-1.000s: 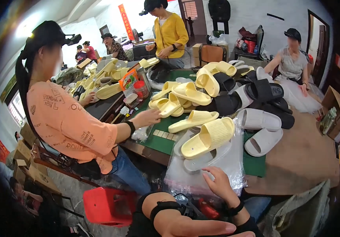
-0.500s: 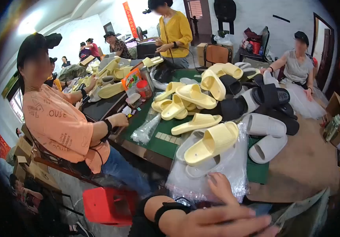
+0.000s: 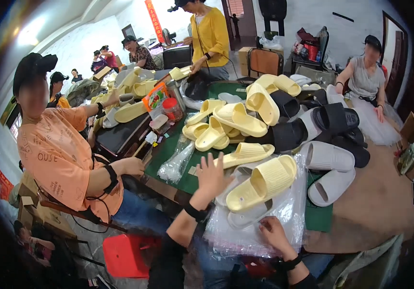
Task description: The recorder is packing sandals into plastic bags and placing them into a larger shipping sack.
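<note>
My left hand (image 3: 211,177) is open with its fingers spread, at the near end of a pale yellow slipper (image 3: 246,153). It does not grip that slipper. My right hand (image 3: 273,234) rests on a stack of clear plastic bags (image 3: 291,216), its fingers loosely bent and apart, just below a grey slipper (image 3: 245,220). On top of the grey pair lies another yellow slipper (image 3: 262,185) with a ribbed strap, tilted toward the upper right. Both my wrists carry black bands.
A pile of yellow slippers (image 3: 238,118) and black slippers (image 3: 288,135) covers the table's middle. Two grey slippers (image 3: 331,185) lie to the right. A person in orange (image 3: 72,154) sits left, beside a red stool (image 3: 125,255). Others work farther back.
My left hand has swung from low in front, across my right arm, up and left to the yellow slipper. My right hand stays over the bags. The person in yellow now bends lower.
</note>
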The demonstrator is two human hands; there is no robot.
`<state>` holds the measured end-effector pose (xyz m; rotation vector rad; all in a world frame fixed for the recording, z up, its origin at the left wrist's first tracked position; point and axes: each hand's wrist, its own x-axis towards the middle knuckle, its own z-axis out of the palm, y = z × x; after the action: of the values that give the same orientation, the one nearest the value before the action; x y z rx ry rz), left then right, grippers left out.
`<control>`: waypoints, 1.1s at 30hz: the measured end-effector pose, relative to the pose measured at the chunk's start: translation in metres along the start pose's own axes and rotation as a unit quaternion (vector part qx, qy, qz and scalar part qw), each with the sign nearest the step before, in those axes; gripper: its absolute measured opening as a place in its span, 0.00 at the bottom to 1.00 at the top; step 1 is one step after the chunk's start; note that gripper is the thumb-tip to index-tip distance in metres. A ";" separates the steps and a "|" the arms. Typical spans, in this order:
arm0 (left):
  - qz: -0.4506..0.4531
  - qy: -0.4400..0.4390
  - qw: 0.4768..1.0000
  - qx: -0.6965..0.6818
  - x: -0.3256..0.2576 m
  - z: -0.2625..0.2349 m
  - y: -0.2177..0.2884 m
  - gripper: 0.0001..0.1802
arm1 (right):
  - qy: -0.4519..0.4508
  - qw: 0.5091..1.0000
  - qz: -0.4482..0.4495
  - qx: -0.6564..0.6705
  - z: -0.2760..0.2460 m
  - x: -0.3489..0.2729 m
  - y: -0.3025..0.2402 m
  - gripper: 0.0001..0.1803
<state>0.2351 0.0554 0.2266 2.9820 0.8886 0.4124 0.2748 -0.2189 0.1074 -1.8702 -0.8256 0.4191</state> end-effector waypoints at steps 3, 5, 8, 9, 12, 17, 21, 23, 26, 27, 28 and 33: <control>-0.060 -0.166 0.980 -0.087 0.008 0.020 -0.025 0.50 | -0.014 0.999 0.006 -0.040 -0.003 0.005 -0.009 0.15; -0.074 -0.240 0.959 -0.128 0.006 0.038 -0.032 0.48 | -0.005 0.999 -0.006 -0.038 -0.002 0.003 -0.009 0.14; -0.061 -0.218 0.966 -0.122 -0.001 0.040 -0.026 0.46 | -0.010 0.999 0.035 -0.022 -0.001 -0.002 -0.007 0.14; -0.039 -0.156 0.984 -0.078 -0.005 0.056 -0.032 0.44 | -0.004 0.999 0.025 -0.019 0.002 0.003 -0.004 0.14; -0.009 -0.066 0.996 -0.060 -0.004 0.062 -0.028 0.36 | -0.007 1.000 0.017 -0.009 0.001 -0.006 -0.002 0.15; 0.051 -0.064 0.990 -0.113 0.019 0.070 -0.019 0.25 | -0.003 0.999 0.039 -0.024 0.005 -0.002 0.002 0.15; 0.061 -0.015 0.995 -0.083 0.024 0.060 -0.014 0.20 | 0.036 0.999 0.020 0.000 0.017 0.003 -0.002 0.26; 0.067 0.026 0.989 -0.126 0.020 0.053 -0.008 0.17 | 0.043 0.998 0.038 0.013 0.014 0.007 -0.011 0.30; 0.056 0.068 0.979 -0.185 0.014 0.048 0.010 0.15 | 0.038 0.987 0.117 0.104 0.004 0.006 -0.019 0.41; 0.049 0.078 0.976 -0.199 0.014 0.047 0.019 0.15 | 0.054 0.979 0.140 0.139 0.002 0.007 -0.014 0.44; 0.061 0.102 0.973 -0.198 0.012 0.044 0.020 0.16 | 0.064 0.969 0.156 0.178 0.005 0.009 -0.017 0.47; 0.054 0.138 0.973 -0.176 -0.011 0.045 0.033 0.21 | 0.054 0.963 0.163 0.209 -0.001 0.004 -0.036 0.46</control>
<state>0.2553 0.0245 0.1827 2.6888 0.5859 0.9008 0.2649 -0.2074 0.1408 -1.6114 -0.3181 0.6367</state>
